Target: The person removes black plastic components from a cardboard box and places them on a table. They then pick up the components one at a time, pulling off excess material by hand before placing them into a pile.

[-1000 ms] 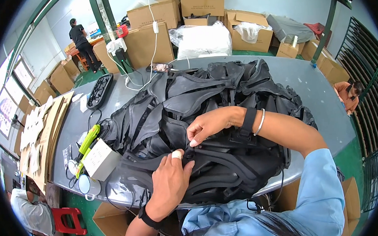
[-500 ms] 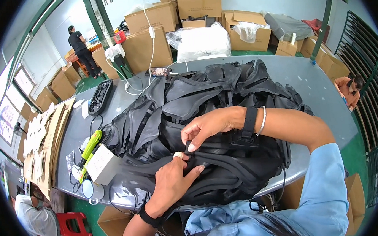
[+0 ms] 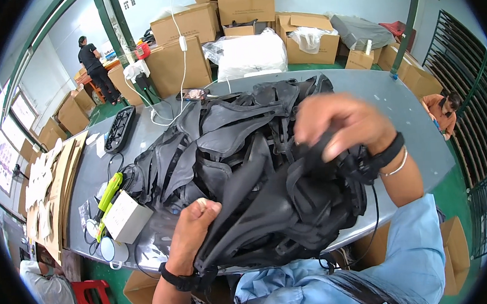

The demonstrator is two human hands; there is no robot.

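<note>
A grey table [image 3: 388, 101] carries a heap of black backpacks [image 3: 225, 131], and the top backpack [image 3: 274, 200] is lifted off the heap at the near edge, between both hands. It looks soft and floppy, bulky but probably not heavy, with loose straps that could snag; the firm seams and edges seem the best places to hold. Its long axis runs from lower left, near the person's body, up to the right, though which end is the top is hard to tell in the folds. The right hand [image 3: 342, 125] is curled over the far upper end, fingers closed on the fabric, somewhat blurred. The left hand [image 3: 192, 230] pinches the near lower edge, thumb on top. To the left lie a white box [image 3: 126, 216] and a yellow-green tool [image 3: 108, 195].
</note>
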